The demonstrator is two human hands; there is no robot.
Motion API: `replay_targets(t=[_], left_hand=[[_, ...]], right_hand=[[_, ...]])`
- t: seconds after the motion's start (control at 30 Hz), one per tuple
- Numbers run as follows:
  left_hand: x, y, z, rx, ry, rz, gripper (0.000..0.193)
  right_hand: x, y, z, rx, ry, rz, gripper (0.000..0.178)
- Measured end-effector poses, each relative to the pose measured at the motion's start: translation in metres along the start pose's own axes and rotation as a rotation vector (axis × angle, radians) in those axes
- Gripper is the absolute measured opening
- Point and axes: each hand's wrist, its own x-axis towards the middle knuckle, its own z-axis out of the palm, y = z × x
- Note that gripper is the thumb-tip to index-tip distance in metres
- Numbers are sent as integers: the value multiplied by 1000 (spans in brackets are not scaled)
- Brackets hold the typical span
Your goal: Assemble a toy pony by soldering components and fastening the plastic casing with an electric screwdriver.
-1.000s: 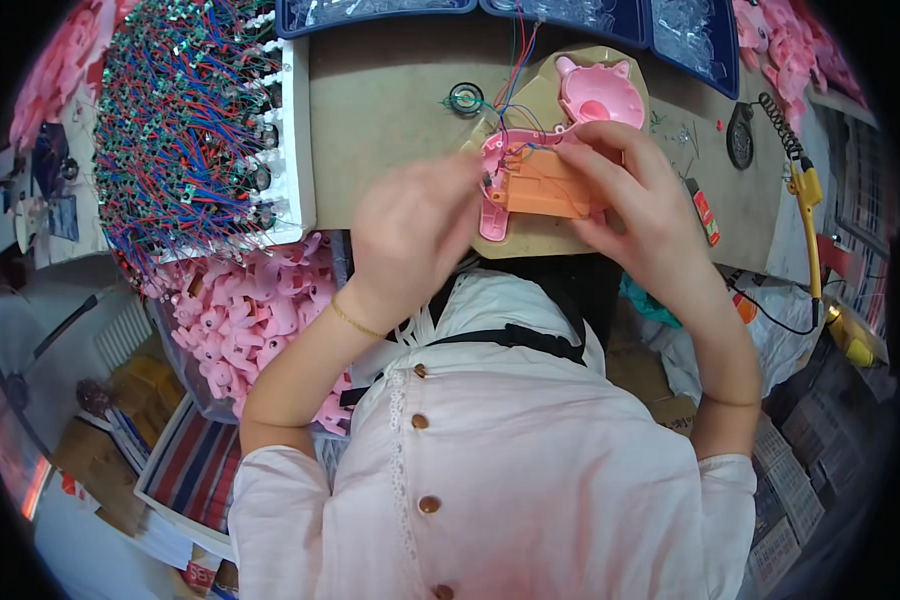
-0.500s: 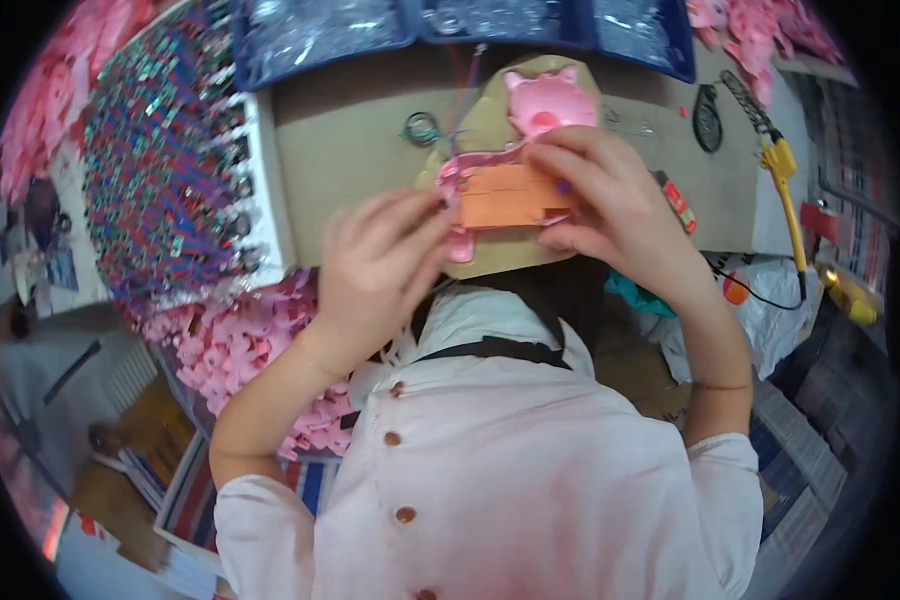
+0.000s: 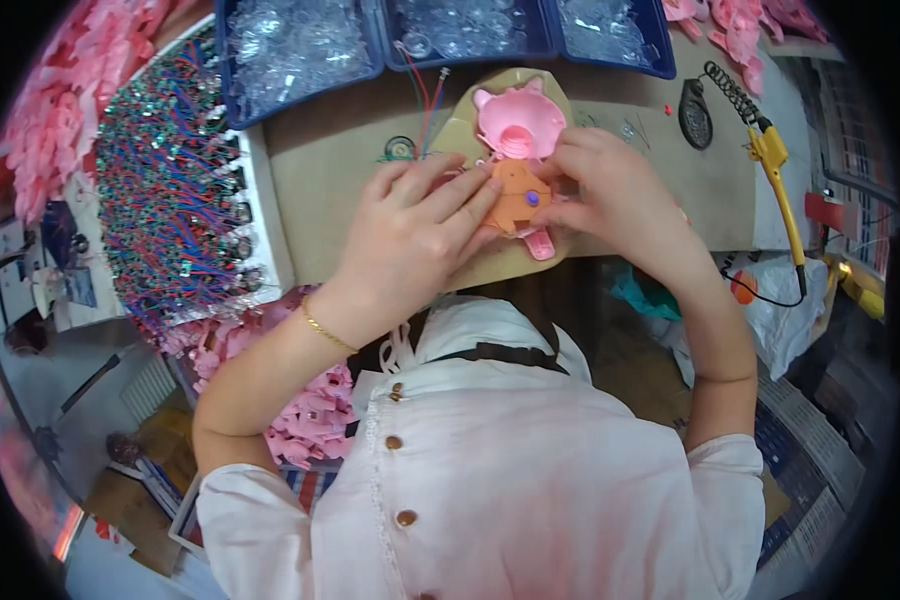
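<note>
Workbench point(image 3: 350, 170) surface is carrying everything under review. I am noting, at its far edge, blue trays point(image 3: 300, 50) filled with clear plastic parts, and to my left a dense rack of red and blue wired components point(image 3: 160, 190). Pink moulded pieces point(image 3: 300, 400) are lying heaped below the bench edge. A yellow-handled soldering iron point(image 3: 775, 170) is resting well off to my right.

At centre, a tan pad point(image 3: 480, 130) is supporting a pink pig-shaped toy shell point(image 3: 518, 122). Just below it, touching its lower edge, an orange plastic plate point(image 3: 515, 195) with a small purple dot is sitting between both hands.

My left hand point(image 3: 415, 225) is lying half-curled, fingers extended, its fingertips pressing the plate's left edge. My right hand point(image 3: 610, 190) is curling round the plate's right side, thumb and forefinger pinching it.

I am judging the plate light, stiff and thin, likely smooth enough to slip, with fine wires nearby that could snag. Edges are offering the safest hold; the face should stay free.
</note>
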Motion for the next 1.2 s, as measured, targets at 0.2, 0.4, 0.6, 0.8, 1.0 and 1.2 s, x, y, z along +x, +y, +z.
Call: replay_targets(t=[0.2, 0.4, 0.6, 0.8, 1.0, 1.2], left_hand=[[-34, -8, -4, -241, 180, -623, 16], [-2, -20, 11, -443, 121, -714, 25], [0, -14, 0, -387, 92, -315, 19], [-1, -24, 8, -380, 64, -136, 24], [2, -26, 9, -392, 43, -150, 20], [-1, -29, 6, -824, -28, -478, 14]], right_hand=[[19, -15, 6, 683, 91, 398, 29], [92, -16, 32, 1105, -171, 497, 29], [18, -39, -2, 116, 88, -324, 26], [33, 7, -12, 130, 198, 70, 26], [106, -12, 8, -71, -389, 25, 23], [46, 17, 16, 75, 224, 7, 22]])
